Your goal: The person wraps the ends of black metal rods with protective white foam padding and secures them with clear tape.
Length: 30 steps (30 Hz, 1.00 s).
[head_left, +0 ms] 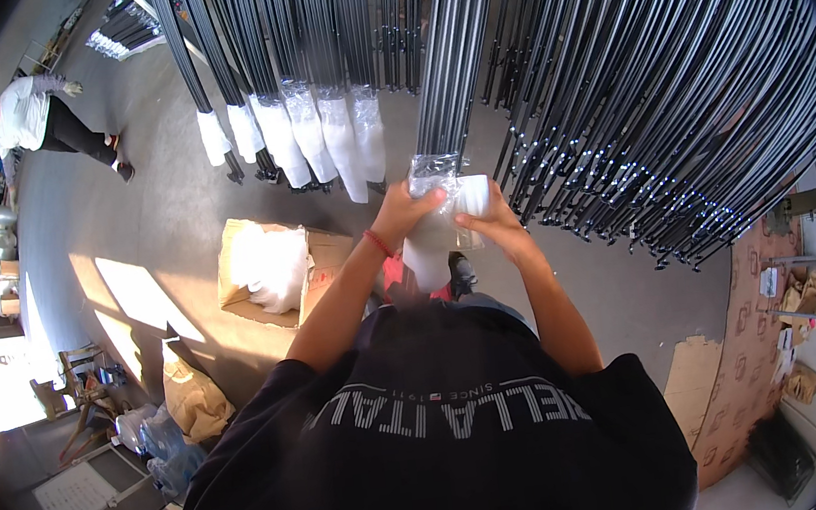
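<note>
In front of me a bundle of long black rods (451, 59) comes down from the far side, its near ends inside a white wrap of foam or plastic (431, 252). My left hand (406, 212) grips the left side of this wrap, the thumb lying across it. From the right, my right hand (498, 222) pinches the same wrap, thumb pressed on its front. Clear, shiny film shows at the upper part of the wrap. The rod tips inside are hidden. Left of it, several other rod bundles end in white sleeves (339, 137).
Many bare black rods (649, 76) fan out at the right, their tips near my right arm. An open cardboard box (313, 271) holding white sleeves stands left of my left forearm. A person (36, 121) walks at the far left. A brown bag (192, 392) lies lower left.
</note>
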Tool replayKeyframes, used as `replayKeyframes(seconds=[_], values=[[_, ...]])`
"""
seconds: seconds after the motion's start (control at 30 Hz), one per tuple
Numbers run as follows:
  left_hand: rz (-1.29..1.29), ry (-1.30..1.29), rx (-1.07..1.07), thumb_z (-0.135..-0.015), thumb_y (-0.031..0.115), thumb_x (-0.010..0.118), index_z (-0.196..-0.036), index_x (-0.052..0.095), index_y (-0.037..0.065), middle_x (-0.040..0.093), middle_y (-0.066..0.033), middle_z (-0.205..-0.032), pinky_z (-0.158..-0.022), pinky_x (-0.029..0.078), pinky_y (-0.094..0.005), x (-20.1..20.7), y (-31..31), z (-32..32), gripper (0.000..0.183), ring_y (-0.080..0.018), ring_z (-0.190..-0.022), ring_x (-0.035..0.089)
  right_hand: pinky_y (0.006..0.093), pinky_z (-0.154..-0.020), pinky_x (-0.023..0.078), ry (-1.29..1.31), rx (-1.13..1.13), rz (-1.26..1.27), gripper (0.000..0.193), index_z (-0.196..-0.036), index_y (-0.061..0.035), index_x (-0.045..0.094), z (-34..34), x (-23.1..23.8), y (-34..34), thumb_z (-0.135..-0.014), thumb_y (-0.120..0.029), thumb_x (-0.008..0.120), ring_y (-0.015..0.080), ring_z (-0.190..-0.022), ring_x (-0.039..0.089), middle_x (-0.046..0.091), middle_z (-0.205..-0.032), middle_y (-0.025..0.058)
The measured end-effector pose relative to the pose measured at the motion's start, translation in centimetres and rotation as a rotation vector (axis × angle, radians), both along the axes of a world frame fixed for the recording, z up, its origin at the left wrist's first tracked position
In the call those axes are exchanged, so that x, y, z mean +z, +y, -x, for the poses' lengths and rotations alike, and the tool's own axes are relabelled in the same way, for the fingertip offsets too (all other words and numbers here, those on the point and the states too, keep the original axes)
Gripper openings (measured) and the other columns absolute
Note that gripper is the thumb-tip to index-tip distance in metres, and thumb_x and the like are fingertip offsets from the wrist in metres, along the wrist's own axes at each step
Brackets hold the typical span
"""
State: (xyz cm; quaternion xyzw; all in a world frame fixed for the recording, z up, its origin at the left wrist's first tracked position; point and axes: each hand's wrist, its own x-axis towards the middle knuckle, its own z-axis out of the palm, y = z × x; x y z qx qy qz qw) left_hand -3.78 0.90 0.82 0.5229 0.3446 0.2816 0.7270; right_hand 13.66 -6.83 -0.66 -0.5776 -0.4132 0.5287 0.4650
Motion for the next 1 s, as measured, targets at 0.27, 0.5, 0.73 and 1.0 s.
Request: replayKeyframes(seconds=[0.27,0.5,0.73,1.0], values=[[-0.005,0.004,0.029,-0.075,0.027,0.066,-0.101,0.055,0.001,0.058,-0.0031,-0.09,-0.069,0.046,-0.0252,-0.1,0.3,-0.1,0.039,-0.0096,-0.079,0.055,0.0323,-0.085,0.042,-0.154,-0.043,0.182,0.089,-0.125,0.0005,0.025,0.6,1.7,1.8,-0.054,-0.02,0.076,0.0247,-0.1,0.051,0.05,-0.109,0.0146],[0.065,-0.08,0.046,-0.075,0.024,0.066,-0.1,0.055,0.001,0.058,-0.0035,-0.087,-0.068,0.046,-0.0255,0.3,0.1,-0.2,0.036,-0.0098,-0.076,0.055,0.0355,-0.077,0.046,-0.418,-0.2,0.319,0.087,-0.117,0.0035,0.027,3.2,0.4,4.5,-0.054,-0.032,0.075,0.0284,-0.084,0.059,0.057,-0.091,0.0202],[0.143,-0.022,-0.001,-0.076,0.023,0.065,-0.099,0.055,0.001,0.058,-0.0028,-0.089,-0.068,0.046,-0.0263,-0.3,0.0,0.4,0.033,-0.0103,-0.077,0.055,0.0432,-0.071,0.049,0.849,-0.038,0.113,0.034,-0.097,0.0002,0.056,3.5,-8.7,11.9,-0.083,-0.03,0.048,0.0296,-0.081,0.059,0.06,-0.09,0.0136],[0.173,-0.062,-0.034,-0.075,0.025,0.066,-0.104,0.054,0.002,0.058,-0.003,-0.092,-0.075,0.045,-0.0266,0.5,0.2,0.2,0.039,-0.0115,-0.083,0.055,0.0438,-0.076,0.047,0.914,-0.562,-0.166,0.059,-0.112,-0.0001,0.045,-3.3,-3.6,7.3,-0.069,-0.039,0.055,0.0312,-0.09,0.055,0.055,-0.099,0.0152]])
